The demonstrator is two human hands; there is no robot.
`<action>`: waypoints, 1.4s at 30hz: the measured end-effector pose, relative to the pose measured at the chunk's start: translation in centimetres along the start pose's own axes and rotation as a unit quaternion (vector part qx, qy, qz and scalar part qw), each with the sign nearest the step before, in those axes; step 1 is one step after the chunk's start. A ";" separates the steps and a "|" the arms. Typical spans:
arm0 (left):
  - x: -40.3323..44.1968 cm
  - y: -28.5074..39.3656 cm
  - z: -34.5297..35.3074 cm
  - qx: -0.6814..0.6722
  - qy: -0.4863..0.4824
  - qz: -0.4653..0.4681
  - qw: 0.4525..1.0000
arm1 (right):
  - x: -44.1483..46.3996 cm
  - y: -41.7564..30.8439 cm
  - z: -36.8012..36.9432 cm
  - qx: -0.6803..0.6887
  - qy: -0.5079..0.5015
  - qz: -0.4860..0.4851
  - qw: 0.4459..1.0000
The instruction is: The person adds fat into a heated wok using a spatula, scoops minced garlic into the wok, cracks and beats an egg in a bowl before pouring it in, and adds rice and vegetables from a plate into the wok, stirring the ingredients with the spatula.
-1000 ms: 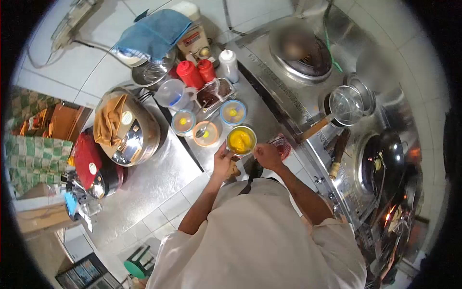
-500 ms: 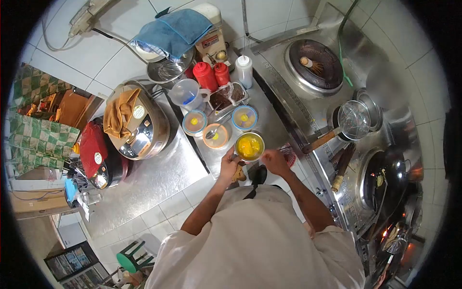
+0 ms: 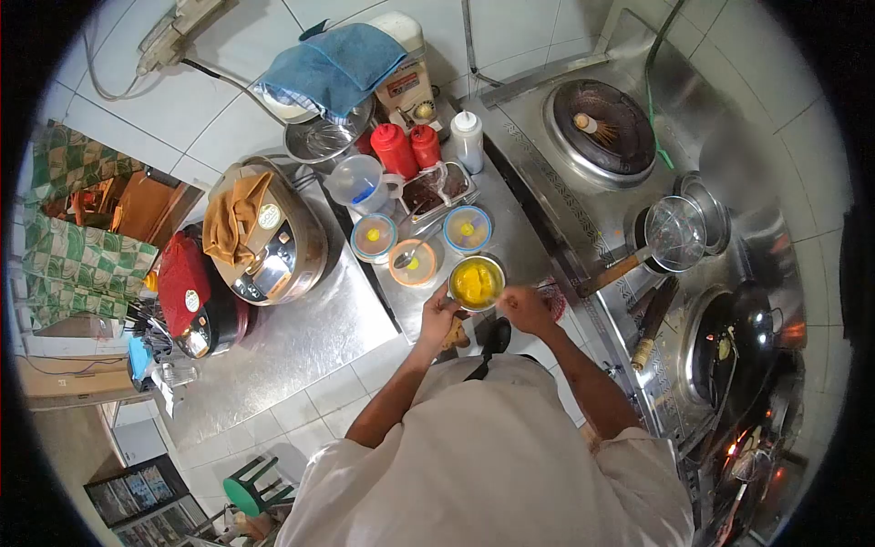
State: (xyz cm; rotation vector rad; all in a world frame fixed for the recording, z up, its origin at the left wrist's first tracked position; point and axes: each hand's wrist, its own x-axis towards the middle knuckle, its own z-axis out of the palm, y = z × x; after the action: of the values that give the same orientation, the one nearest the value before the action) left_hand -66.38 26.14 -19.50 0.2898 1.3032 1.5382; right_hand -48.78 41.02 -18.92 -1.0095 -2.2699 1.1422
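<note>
A round metal bowl (image 3: 477, 283) with yellow, egg-like liquid is held by its left side in my left hand (image 3: 438, 316), the fingers wrapped against the rim. At the bowl's right edge is my right hand (image 3: 526, 310), closed and slightly blurred; whatever it grips is too small or hidden to name. Just beyond the bowl stand a blue-rimmed container (image 3: 468, 229), an orange-rimmed container (image 3: 413, 263) with a spoon (image 3: 406, 256) across it, and another blue-rimmed container (image 3: 374, 237).
Two red bottles (image 3: 394, 150), a clear bottle (image 3: 467, 141), a plastic jug (image 3: 357, 182) and a dark-filled tray (image 3: 437, 190) stand behind. Rice cookers (image 3: 273, 242) are at left. A stove (image 3: 538, 146) at right bears a strainer (image 3: 675, 233) and a wok (image 3: 743, 337).
The view has shifted, so the counter items sit further right and lower. The yellow contents look more blended, and my right hand has moved slightly at the bowl's edge.
</note>
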 end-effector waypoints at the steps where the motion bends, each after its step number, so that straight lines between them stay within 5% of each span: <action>1: 0.0 -0.2 0.0 0.001 0.001 -0.001 1.000 | 0.2 -0.1 -0.3 0.023 -0.037 0.004 0.999; 6: 0.2 -0.2 0.3 -0.021 0.013 0.013 1.000 | 0.1 0.7 -0.3 0.026 -0.124 -0.071 0.989; 9: 0.2 -0.3 0.0 0.002 0.000 -0.007 1.000 | -0.1 -0.3 -1.0 -0.006 -0.014 0.035 0.999; 11: 0.3 -0.7 -0.3 0.024 0.012 -0.022 0.999 | -0.3 0.6 -0.7 0.045 -0.126 -0.054 0.990; 18: 0.8 -1.8 -0.5 -0.048 0.012 0.001 0.999 | -0.6 0.9 -0.5 0.035 -0.044 0.022 0.998; 21: 1.0 -2.1 -0.9 -0.018 -0.012 0.014 1.000 | -0.7 0.8 -1.0 0.072 -0.139 0.037 0.987; 23: 0.9 -2.0 -0.9 -0.003 -0.010 0.011 1.000 | -0.6 -0.2 -1.1 0.035 -0.032 0.059 0.997; 27: 0.9 -2.4 -1.1 0.077 0.012 0.052 0.996 | -0.7 0.0 -1.4 0.023 -0.125 -0.015 0.992; 29: 1.3 -2.9 -1.4 0.041 0.012 0.045 0.998 | -0.6 -0.1 -1.4 0.017 -0.043 0.031 0.998; 36: 0.2 -1.4 -0.3 0.014 0.034 0.011 0.999 | -0.6 -0.1 -1.9 0.064 -0.094 -0.005 0.993; 39: 0.3 -1.4 -0.4 0.061 0.051 0.019 0.997 | -0.3 -1.4 -2.4 0.023 -0.007 0.018 1.000; 42: 0.4 -2.0 -0.9 0.047 0.036 0.009 0.998 | -0.2 0.3 -2.0 0.036 -0.153 -0.020 0.987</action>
State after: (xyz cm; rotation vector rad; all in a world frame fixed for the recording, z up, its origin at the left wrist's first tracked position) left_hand -66.10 25.68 -21.68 0.3095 1.4350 1.5172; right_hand -47.25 42.07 -18.02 -0.8031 -2.4461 1.4359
